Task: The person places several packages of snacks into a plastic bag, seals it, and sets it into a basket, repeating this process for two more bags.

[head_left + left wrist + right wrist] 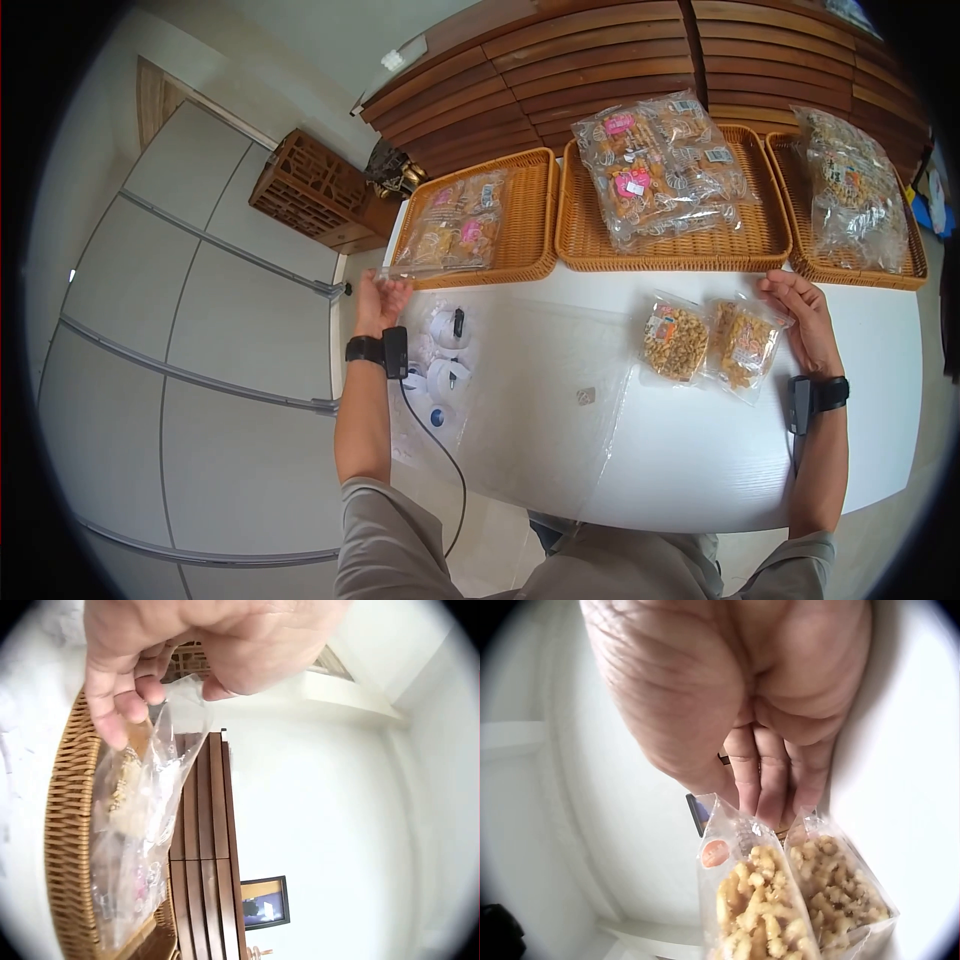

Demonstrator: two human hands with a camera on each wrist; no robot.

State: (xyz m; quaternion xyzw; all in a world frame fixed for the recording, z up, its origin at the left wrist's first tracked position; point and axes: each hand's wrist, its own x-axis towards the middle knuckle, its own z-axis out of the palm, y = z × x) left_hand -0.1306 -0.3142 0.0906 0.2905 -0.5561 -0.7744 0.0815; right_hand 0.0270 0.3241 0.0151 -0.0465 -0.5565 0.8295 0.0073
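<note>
My left hand [378,303] pinches the clear edge of a large plastic bag between thumb and fingers at the left basket's front. That plastic bag [135,817] holds several small snack packets with pink labels and lies in the left wicker basket [528,220]. My right hand [808,325] is beside two clear packets on the white table, its fingers loosely bent. One packet of golden snack pieces [748,345] is nearest to it; the other packet [676,342] lies to its left. In the right wrist view the packet tops overlap the fingertips [771,802].
A flat clear plastic bag [545,390] lies mid-table. White round items [445,375] in clear plastic sit left of it. The middle basket [680,262] and right basket [915,270] hold bulky snack bags. Slatted wooden cabinets [600,65] stand behind; a black cable [440,445] trails from the left wrist.
</note>
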